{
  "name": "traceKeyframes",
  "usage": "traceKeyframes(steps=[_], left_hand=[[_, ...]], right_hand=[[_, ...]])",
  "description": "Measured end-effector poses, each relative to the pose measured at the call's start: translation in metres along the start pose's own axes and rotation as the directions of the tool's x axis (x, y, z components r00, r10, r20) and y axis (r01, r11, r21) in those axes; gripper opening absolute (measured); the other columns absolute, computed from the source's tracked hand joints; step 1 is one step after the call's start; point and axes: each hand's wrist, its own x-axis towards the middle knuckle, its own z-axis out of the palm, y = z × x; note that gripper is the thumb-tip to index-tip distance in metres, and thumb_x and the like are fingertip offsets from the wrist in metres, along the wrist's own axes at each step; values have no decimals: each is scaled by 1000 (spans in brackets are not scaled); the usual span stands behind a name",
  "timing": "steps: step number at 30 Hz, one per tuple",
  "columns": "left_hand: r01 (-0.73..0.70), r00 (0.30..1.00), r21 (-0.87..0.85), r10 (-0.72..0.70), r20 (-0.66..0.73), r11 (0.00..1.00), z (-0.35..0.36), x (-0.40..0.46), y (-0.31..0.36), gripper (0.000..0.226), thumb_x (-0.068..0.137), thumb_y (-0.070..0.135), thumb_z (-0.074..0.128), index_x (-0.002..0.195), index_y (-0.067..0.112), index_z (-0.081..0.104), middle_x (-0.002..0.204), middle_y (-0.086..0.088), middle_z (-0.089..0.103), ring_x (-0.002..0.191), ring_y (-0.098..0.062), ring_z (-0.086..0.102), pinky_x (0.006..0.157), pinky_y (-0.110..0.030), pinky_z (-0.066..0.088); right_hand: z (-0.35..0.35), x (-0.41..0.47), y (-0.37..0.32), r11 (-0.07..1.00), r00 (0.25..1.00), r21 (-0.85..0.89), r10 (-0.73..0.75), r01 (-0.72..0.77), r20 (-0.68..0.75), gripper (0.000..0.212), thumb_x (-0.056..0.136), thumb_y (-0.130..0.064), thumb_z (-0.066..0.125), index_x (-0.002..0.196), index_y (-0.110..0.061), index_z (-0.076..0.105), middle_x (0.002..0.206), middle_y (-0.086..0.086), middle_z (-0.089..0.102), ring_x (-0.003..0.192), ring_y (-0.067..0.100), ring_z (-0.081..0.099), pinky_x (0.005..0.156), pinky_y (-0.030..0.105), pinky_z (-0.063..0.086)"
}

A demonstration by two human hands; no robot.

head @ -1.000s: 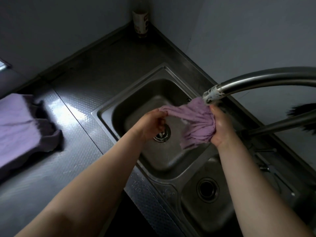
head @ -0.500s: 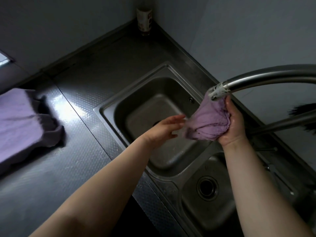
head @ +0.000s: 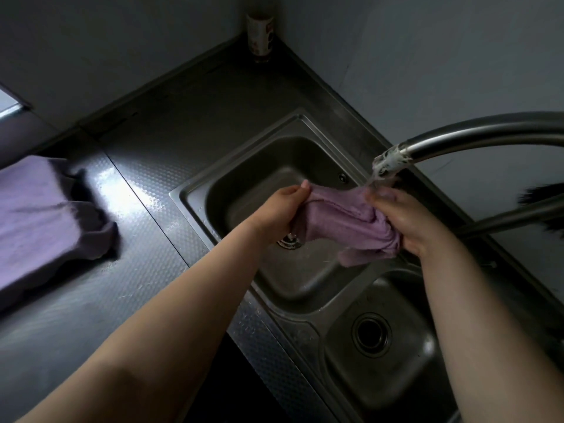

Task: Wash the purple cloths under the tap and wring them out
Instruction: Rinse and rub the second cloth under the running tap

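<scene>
Since half a second ago your left hand (head: pixel 282 209) has closed on the free end of the purple cloth (head: pixel 341 222), which was bunched against your right palm and is now being drawn out into a band between your two hands; your right hand (head: pixel 406 222) has dropped a little from the spout. You are holding the cloth over the larger basin of the sink (head: pixel 213 190), above the drain (head: pixel 288 241), with its long axis running roughly left to right, slightly lower at the right end; the tap (head: pixel 393 161) is hanging just above the right end, and water appears to be running onto the cloth beside your right thumb. Your left fingers are curled around the upper left corner; your right fingers are clamped around the gathered, thicker end, with a loose tail hanging below that fist. Both hands are about equally near; the cloth is lying straight between them, so a wringing twist would turn about that left-to-right axis, each fist rolling the opposite way. A second purple cloth (head: pixel 39 215) is lying well apart on the counter (head: pixel 146 239) to the left, seemingly still waiting.
</scene>
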Motion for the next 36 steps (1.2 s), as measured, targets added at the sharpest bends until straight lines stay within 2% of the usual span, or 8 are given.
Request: traceKeyframes(steps=[2,7,13,18,23,26,31,36], left_hand=[[16,1000,-36,-17,-10,999,1,2,2,25,102,28,43,99,9,59,87,-10,64,78,-20,62,81,-38,53],[112,982,-14,-112,-153,994,20,4,2,18,102,30,40,99,20,55,85,-9,59,58,-18,53,51,-32,46],[250,943,-366,-312,-118,896,75,-2,12,42,102,37,35,78,7,53,55,-4,57,50,-16,55,55,-20,45],[231,958,-301,-270,-97,925,88,-8,8,46,94,50,50,99,6,62,58,-5,63,54,-18,65,49,-25,52],[315,947,-163,-320,-5,935,65,-2,19,44,95,50,46,74,14,59,56,-6,62,50,-19,61,52,-24,51],[300,954,83,-299,-19,950,42,3,21,44,82,59,59,73,17,69,74,-9,68,68,-25,64,79,-37,49],[124,920,-20,-123,-373,992,-14,11,49,19,84,37,64,75,21,61,67,-1,62,48,-15,58,51,-19,42],[-128,820,-55,74,-568,990,-48,19,66,13,86,22,58,74,17,55,69,-5,55,64,-22,56,61,-32,43]], right_hand=[[5,-2,-2,972,997,-236,23,-6,67,108,44,-66,84,136,-23,45,128,1,61,111,19,63,96,46,50],[25,-13,-9,896,991,-435,-126,91,-51,23,86,-37,63,95,-16,61,75,-2,61,66,12,57,57,23,41],[76,-16,-3,875,877,-456,-338,160,-341,31,94,-48,48,79,-22,57,62,-11,56,58,-1,54,42,3,36],[65,5,-9,926,838,-362,-280,107,-469,36,95,-45,41,67,-26,53,66,-8,58,76,21,65,67,32,51],[73,-1,-2,898,865,-414,-319,145,-388,41,99,-46,37,76,-19,58,60,-9,51,53,3,48,36,9,32],[54,11,5,904,887,-402,-298,143,-353,38,96,-48,44,67,-23,50,64,-9,53,68,19,58,59,24,40],[23,11,13,899,989,-437,-90,29,-120,67,84,-67,41,97,-6,65,96,18,67,97,34,63,82,37,46],[13,1,18,673,919,-737,324,-58,223,68,64,-70,59,106,-16,64,106,6,70,98,26,67,91,42,53]])
